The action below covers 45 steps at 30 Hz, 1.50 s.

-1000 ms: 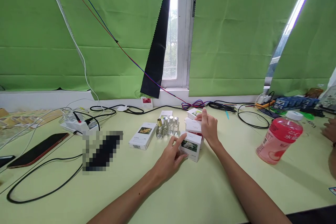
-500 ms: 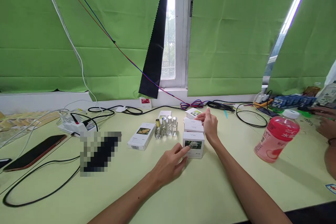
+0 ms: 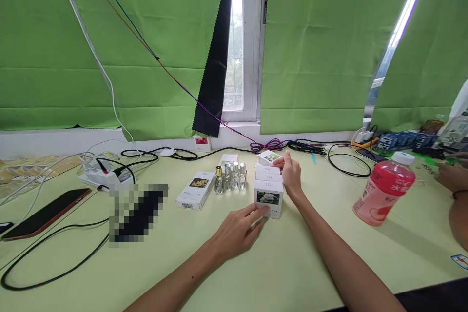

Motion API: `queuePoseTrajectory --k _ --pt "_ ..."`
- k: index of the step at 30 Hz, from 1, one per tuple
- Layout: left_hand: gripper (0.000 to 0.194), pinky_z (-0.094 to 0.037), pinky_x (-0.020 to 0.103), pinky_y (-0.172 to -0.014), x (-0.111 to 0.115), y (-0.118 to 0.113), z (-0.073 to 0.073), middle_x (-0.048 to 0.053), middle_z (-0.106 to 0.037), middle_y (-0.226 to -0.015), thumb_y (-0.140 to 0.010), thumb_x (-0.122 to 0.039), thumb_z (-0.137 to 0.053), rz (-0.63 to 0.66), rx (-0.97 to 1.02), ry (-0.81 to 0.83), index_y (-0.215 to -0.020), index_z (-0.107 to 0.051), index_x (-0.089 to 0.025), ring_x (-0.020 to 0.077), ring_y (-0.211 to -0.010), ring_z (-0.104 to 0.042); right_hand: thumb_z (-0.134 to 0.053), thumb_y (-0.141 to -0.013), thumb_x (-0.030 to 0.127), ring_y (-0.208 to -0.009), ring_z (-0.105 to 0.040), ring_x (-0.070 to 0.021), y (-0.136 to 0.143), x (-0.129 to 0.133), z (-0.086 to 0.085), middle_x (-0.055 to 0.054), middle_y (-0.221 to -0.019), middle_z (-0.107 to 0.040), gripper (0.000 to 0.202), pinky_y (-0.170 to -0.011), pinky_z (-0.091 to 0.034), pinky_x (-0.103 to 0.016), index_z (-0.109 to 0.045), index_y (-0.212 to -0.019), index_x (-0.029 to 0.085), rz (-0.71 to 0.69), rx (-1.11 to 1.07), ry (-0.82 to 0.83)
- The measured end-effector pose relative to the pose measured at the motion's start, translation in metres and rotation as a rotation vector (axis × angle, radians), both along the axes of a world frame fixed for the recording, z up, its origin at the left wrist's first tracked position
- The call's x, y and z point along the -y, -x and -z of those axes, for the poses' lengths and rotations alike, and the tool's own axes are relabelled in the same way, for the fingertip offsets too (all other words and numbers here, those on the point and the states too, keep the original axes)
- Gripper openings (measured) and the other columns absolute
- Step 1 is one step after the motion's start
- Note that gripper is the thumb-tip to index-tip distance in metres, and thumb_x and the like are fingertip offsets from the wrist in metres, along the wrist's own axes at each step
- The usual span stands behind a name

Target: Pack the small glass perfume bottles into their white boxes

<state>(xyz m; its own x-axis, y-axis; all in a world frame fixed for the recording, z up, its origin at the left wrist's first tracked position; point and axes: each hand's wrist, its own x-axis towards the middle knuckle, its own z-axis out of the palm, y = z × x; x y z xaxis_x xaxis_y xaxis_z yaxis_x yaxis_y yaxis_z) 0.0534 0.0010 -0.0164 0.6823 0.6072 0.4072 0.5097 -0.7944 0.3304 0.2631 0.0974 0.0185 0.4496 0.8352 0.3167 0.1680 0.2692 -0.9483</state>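
Note:
A row of small white boxes stands upright in front of me. The nearest, a white box with a white-flower picture [image 3: 268,198], is touched on its front by the stretched fingertips of my left hand [image 3: 237,234]. My right hand [image 3: 291,175] rests along the row's right side, its fingers reaching leftward over the rear boxes. Behind the fingers a tilted white box [image 3: 268,157] shows a flower label. Left of the row stand several small glass bottles [image 3: 235,177], one with a gold cap. A flat white box with a yellow-flower picture [image 3: 197,190] lies beside them.
On the right stands a pink drink bottle [image 3: 383,190]. A co-worker's hand [image 3: 451,175] is at the far right edge. Left are a phone [image 3: 47,214], a power strip [image 3: 106,175] and looping black cable [image 3: 47,285]. Coiled wires [image 3: 268,145] lie along the wall.
The front box has moved slightly back and now sits close against the box behind it. My left fingertips have slid lower on its face. My right hand stays at the row's side.

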Motion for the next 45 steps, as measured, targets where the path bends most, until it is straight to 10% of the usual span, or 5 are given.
queuePoseTrajectory --k 45 --pt "0.041 -0.054 0.039 -0.093 0.0015 -0.0017 -0.0049 0.007 -0.07 -0.13 -0.098 -0.031 -0.054 -0.005 -0.118 0.172 -0.139 -0.05 -0.026 0.0295 -0.114 -0.068 -0.031 -0.091 0.08 -0.084 -0.073 -0.0276 0.0031 0.0031 -0.0039 -0.015 -0.085 -0.079 0.08 -0.076 -0.049 -0.037 -0.075 -0.075 0.016 -0.036 -0.062 -0.139"
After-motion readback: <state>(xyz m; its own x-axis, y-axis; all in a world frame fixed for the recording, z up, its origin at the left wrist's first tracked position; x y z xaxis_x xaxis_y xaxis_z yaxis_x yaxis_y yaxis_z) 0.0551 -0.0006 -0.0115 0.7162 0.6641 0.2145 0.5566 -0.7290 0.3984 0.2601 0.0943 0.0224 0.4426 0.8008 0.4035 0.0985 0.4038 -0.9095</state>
